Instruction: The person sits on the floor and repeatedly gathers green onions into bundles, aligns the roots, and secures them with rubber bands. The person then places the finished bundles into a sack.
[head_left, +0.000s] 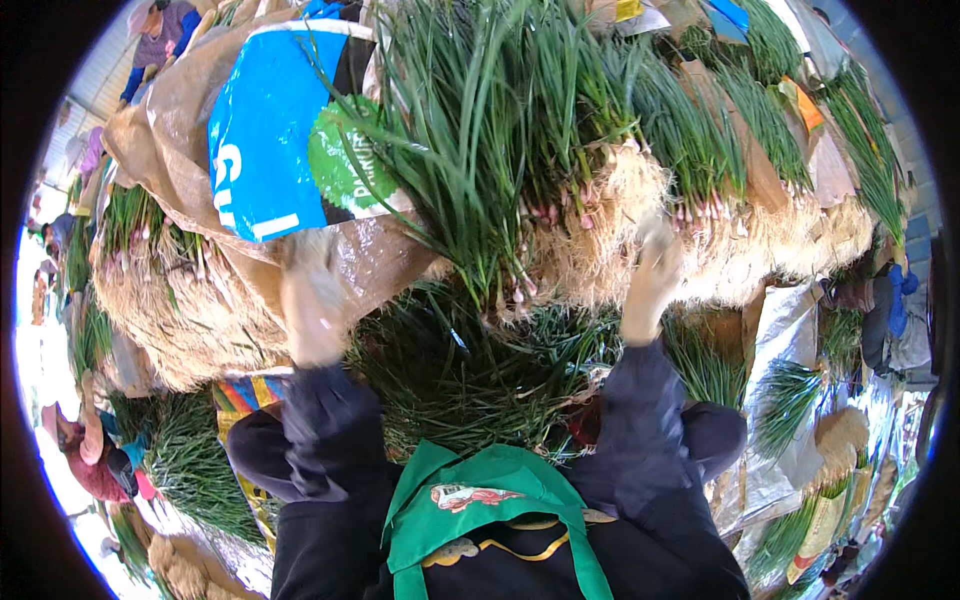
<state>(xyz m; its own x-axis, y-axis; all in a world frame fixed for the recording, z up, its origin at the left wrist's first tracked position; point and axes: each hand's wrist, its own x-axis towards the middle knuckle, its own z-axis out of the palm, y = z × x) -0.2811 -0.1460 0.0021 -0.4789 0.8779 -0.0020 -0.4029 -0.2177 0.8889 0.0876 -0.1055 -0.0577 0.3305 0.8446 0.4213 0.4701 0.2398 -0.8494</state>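
Before me lies a heap of green scallions (480, 150), with pinkish-white bulbs and pale stringy roots toward me. My left hand (311, 307) is motion-blurred at the near edge of a blue printed plastic sack (262, 127), over brown sheeting (375, 255). Whether its fingers grip the sack is unclear. On the other side my right hand (652, 270), also blurred, is at a thick mass of pale roots (592, 255). Its fingers blend into the roots, so its grip cannot be made out. Several scallions slant down between my hands, bulbs lowest.
Loose green leaves (480, 375) cover the ground between my knees. More root-edged scallion stacks stand left (180, 315) and right (780, 232). A whitish plastic sheet (784, 337) hangs at the right. Other people sit at far left (94, 457) and upper left (157, 37).
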